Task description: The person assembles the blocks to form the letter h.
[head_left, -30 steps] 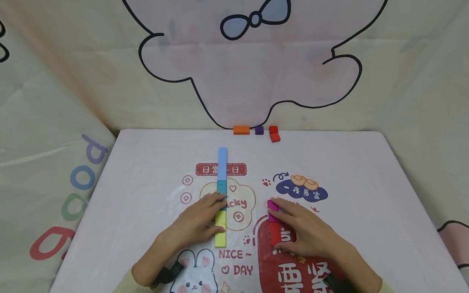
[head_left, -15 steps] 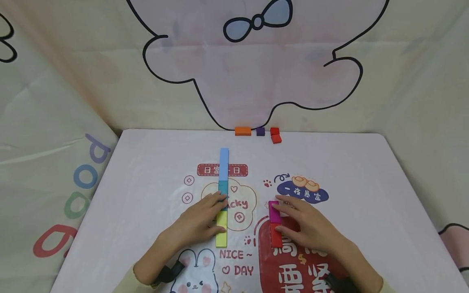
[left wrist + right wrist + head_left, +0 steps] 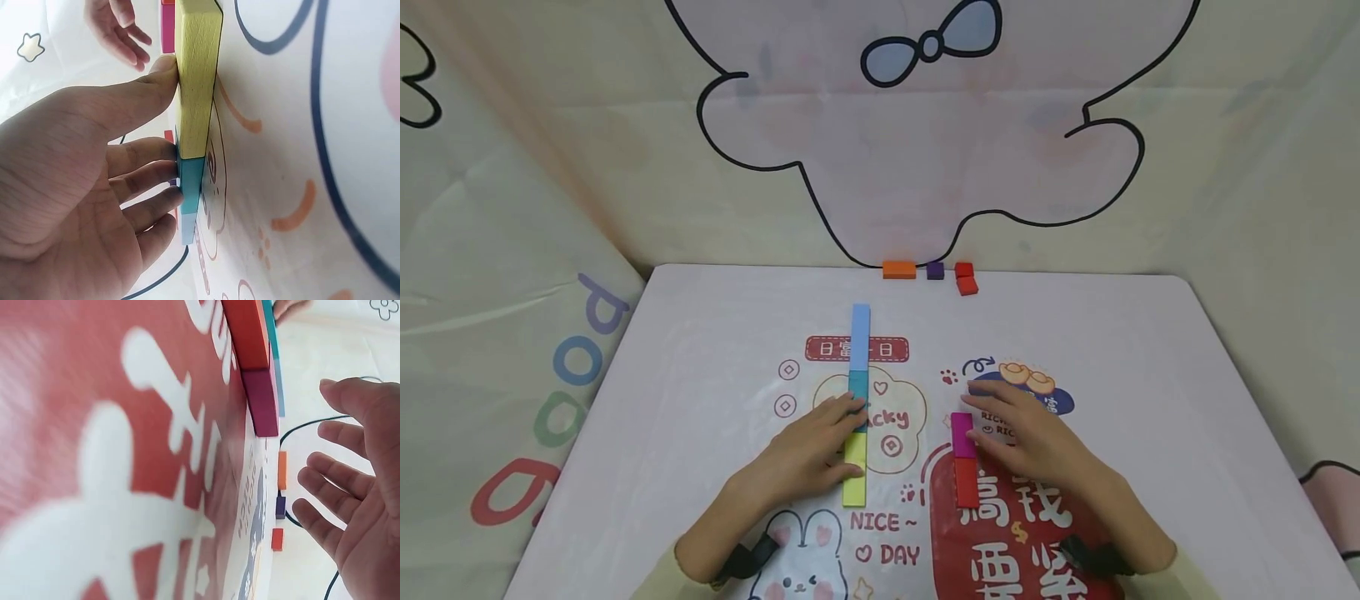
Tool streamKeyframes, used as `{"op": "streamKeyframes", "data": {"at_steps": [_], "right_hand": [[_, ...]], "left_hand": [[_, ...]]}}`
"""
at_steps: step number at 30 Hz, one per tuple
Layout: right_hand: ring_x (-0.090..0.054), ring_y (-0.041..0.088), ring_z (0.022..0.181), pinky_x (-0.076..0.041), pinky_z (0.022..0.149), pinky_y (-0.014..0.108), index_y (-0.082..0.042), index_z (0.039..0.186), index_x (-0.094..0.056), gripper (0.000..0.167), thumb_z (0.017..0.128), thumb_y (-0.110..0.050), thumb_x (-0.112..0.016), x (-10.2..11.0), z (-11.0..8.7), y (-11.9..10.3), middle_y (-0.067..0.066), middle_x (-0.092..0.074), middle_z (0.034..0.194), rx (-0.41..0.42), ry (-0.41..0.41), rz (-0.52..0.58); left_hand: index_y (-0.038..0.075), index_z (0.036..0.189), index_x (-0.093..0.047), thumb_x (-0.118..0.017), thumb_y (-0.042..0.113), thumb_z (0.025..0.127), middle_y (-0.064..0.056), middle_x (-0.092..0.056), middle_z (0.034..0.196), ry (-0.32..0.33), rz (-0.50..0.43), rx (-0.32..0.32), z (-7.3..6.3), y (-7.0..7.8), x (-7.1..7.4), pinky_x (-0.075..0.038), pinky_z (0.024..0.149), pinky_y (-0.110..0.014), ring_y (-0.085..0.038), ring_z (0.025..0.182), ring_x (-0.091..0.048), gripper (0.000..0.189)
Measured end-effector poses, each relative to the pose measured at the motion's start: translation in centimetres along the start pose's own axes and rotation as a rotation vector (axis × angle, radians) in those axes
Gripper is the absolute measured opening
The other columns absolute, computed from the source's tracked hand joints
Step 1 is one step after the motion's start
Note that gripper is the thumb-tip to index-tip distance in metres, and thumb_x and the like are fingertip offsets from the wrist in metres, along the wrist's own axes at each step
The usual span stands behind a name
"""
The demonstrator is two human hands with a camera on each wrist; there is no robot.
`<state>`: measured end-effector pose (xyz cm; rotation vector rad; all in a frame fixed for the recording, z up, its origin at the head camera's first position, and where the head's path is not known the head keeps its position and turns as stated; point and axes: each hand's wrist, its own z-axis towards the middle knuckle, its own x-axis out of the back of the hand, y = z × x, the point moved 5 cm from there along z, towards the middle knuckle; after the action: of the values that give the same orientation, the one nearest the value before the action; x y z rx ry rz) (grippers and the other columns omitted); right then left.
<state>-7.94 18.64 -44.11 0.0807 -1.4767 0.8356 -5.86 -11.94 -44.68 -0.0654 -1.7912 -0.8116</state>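
A straight row of blocks lies on the left side, with a yellow block (image 3: 853,496) nearest, a teal block (image 3: 858,382) in the middle and a light blue block (image 3: 861,333) farthest. My left hand (image 3: 808,454) rests on this row, thumb on the yellow block and fingertips on the teal one, as the left wrist view also shows. To the right, a magenta block (image 3: 962,433) and a red block (image 3: 966,483) lie end to end, forming a shorter row. Raised just right of them is my right hand (image 3: 1037,437), fingers spread and holding nothing; the right wrist view shows the fingers apart from the blocks.
Along the far edge of the white table (image 3: 715,300) sit an orange block (image 3: 899,270), a purple block (image 3: 935,271) and two small red blocks (image 3: 967,286). Printed drawings and lettering cover the middle of the tabletop. A patterned curtain (image 3: 625,167) hangs behind it.
My right hand has let go of the magenta and red blocks and moved up and slightly away from them. The left hand stays on its row.
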Motion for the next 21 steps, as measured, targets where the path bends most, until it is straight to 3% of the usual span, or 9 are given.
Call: {"op": "streamKeyframes", "data": {"at_steps": [13,21], "right_hand": [[-0.065,0.038,0.134,-0.063,0.098,0.054,-0.010,0.140,-0.068,0.058,0.087,-0.021,-0.087,0.9,3.1,1.9,0.016,-0.064,0.147,0.002,0.036,0.017],[-0.061,0.037,0.138,-0.060,0.105,0.056,-0.011,0.142,-0.067,0.056,0.091,-0.024,-0.084,0.9,5.1,3.6,0.015,-0.061,0.150,-0.054,0.020,-0.013]], "left_hand": [[0.011,0.155,-0.054,-0.081,0.040,0.093,-0.008,-0.045,0.168,-0.002,-0.008,0.006,0.0,0.1,0.1,-0.038,0.129,-0.053,-0.032,0.161,-0.036,0.074],[0.011,0.155,-0.054,-0.081,0.040,0.093,-0.007,-0.045,0.168,-0.006,-0.008,0.008,0.1,0.0,0.1,-0.039,0.128,-0.052,-0.031,0.161,-0.036,0.074]]}}
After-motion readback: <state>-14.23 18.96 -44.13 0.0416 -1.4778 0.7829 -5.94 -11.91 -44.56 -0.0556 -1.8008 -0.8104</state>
